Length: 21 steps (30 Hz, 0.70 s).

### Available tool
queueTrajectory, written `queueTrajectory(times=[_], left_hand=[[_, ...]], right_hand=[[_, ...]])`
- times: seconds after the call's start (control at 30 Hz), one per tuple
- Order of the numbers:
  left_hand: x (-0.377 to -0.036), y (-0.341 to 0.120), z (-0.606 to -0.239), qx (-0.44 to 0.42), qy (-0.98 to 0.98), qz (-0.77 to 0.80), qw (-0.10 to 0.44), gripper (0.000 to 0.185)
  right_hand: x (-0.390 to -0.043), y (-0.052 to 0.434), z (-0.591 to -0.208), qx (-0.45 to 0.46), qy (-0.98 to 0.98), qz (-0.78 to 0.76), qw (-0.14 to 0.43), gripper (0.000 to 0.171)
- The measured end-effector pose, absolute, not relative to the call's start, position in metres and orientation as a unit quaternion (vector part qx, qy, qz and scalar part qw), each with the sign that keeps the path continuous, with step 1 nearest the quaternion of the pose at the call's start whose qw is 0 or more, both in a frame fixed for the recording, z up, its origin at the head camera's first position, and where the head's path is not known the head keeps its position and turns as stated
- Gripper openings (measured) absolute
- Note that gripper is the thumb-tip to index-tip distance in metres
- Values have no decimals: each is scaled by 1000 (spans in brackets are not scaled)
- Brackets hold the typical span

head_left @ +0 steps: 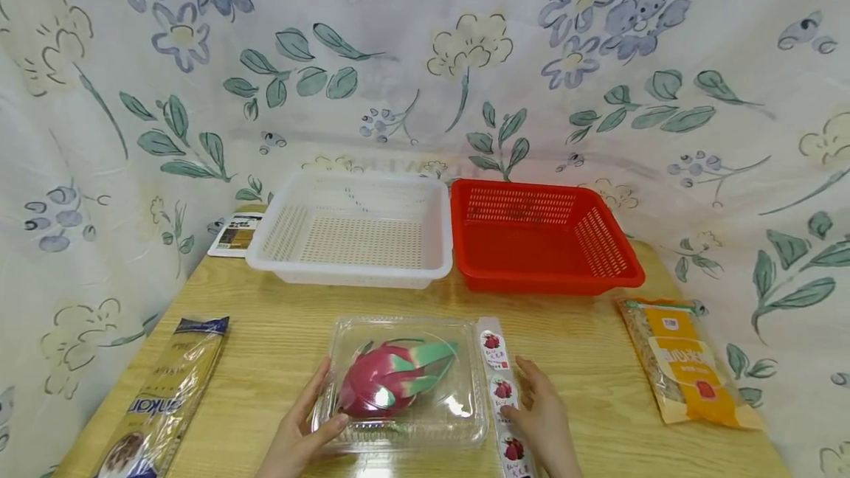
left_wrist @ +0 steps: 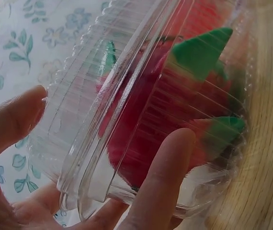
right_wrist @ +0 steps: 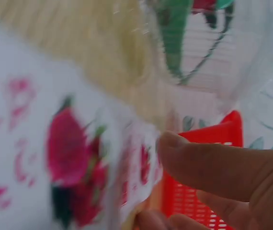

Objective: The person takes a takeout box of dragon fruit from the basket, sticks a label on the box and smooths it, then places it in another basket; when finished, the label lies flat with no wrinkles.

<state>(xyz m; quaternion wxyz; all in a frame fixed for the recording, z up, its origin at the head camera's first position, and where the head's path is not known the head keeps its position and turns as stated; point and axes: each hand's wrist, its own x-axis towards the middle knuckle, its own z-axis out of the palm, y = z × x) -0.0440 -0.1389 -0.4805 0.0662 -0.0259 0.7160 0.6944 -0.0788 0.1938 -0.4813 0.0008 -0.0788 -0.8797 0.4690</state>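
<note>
A clear plastic clamshell box (head_left: 465, 430) lies on the table in front of me, closed over a pink dragon fruit with green scales (head_left: 381, 378). My left hand (head_left: 300, 426) grips the box at its left end, thumb near the front corner and fingers along the side. In the left wrist view, fingers (left_wrist: 163, 177) lie against the ribbed wall, with the dragon fruit (left_wrist: 136, 129) behind it. Just right of the box is a white strip of dragon fruit stickers (head_left: 502, 389). My right hand (head_left: 546, 419) pinches the strip's edge, its thumb (right_wrist: 199, 163) showing in the right wrist view.
A white basket (head_left: 352, 271) and a red basket (head_left: 544, 282) stand side by side at the back. Left lies a long noodle-like packet (head_left: 159, 397); right lies an orange-labelled grain bag (head_left: 687, 364). A flat white package (head_left: 235, 234) sits behind left. Floral cloth (head_left: 425, 57) surrounds the table.
</note>
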Motion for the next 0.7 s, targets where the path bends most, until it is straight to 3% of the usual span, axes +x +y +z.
queueTrajectory(times=[0.2,0.33,0.43,0.6,0.7], left_hand=[[-43,-138,-482,-49,666,737,102,85],[-44,-138,-482,-39,689,718,91,84],[-45,-139,-483,-35,698,710,87,83],[-43,-139,-484,-32,721,689,65,81],[-41,-136,-482,-49,728,681,56,79]], right_hand=[[-85,200,-488,-63,-911,406,-17,86],[-89,203,-488,-54,-906,417,-43,84],[-91,206,-488,-63,-906,413,-64,72],[-91,208,-490,-93,-897,426,-76,28],[-89,206,-486,-123,-858,494,-71,22]])
